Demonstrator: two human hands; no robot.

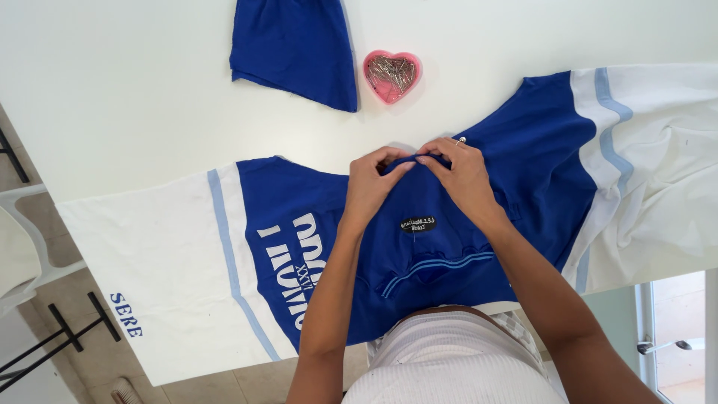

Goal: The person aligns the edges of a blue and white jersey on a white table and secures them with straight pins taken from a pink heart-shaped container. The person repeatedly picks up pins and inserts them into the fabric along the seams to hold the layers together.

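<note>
A blue and white shirt (538,157) with pale blue stripes lies spread flat across the white table (134,90). My left hand (370,183) and my right hand (460,176) meet at the shirt's far blue edge, near its middle. Both pinch a small fold of the blue fabric between fingertips. A ring shows on my right hand. A small black label (418,223) sits on the blue cloth just below my hands. White lettering is printed on the blue part at the left.
A pink heart-shaped dish (391,75) full of several metal pins stands beyond my hands. A separate blue fabric piece (295,49) lies at the table's far side. Black and white stand legs (45,247) are on the floor at left.
</note>
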